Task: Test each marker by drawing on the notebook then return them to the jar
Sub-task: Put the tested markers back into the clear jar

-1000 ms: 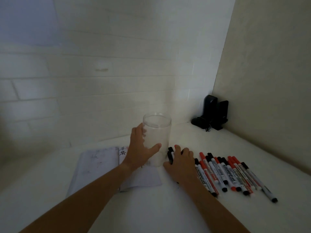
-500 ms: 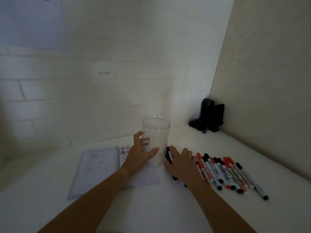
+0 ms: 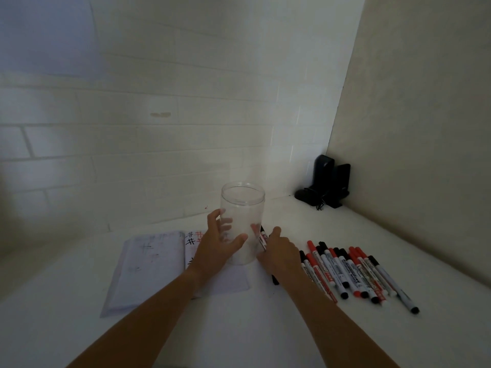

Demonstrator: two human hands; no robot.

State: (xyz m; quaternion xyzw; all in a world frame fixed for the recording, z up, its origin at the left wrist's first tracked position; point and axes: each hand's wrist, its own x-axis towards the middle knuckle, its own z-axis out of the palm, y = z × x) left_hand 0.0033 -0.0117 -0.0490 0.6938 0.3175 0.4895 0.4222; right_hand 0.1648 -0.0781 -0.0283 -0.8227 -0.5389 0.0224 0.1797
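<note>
A clear plastic jar [image 3: 243, 205] stands upright and empty on the right page of an open notebook [image 3: 154, 261], whose pages carry black and red hash marks. My left hand [image 3: 216, 245] grips the jar's lower half, thumb in front and fingers behind. Just right of the jar, my right hand [image 3: 279, 252] lies over a couple of markers [image 3: 263, 239], its fingers curled around them; a black end pokes out below the wrist. Several more red and black markers [image 3: 350, 269] lie in a row on the white table to the right.
Dark devices [image 3: 325, 181] with a cable sit in the far right corner. A white brick wall runs behind the table [image 3: 265, 328], and a beige wall closes off the right side.
My right hand slid left from the marker row toward the jar and closed on a couple of markers. My left hand stayed on the jar. The camera tilted upward.
</note>
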